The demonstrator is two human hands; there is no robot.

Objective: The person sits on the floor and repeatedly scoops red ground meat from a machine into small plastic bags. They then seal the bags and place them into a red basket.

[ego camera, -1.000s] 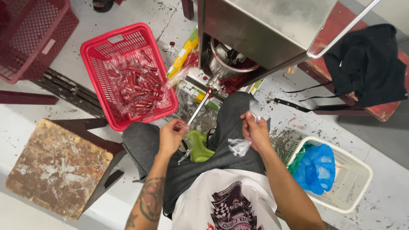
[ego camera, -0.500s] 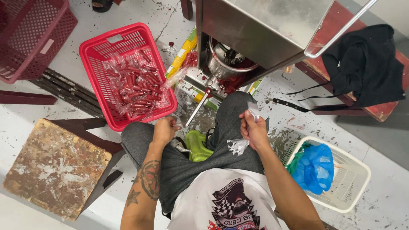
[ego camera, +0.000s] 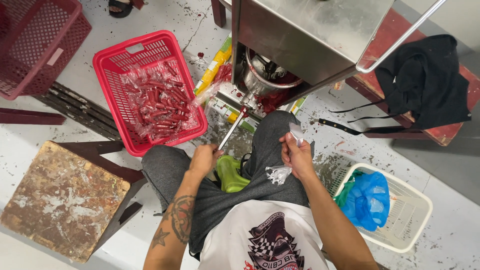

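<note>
Filling step: left hand [ego camera: 202,159] fisted at nozzle [ego camera: 231,130] tip; right hand [ego camera: 298,155] pinching 1 clear bag [ego camera: 278,174] beside nozzle. Next: bag onto nozzle.

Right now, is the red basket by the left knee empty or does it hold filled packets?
Partly filled: red basket holds a heap of clear-wrapped red sticks covering most of its floor, well below the rim.
</note>
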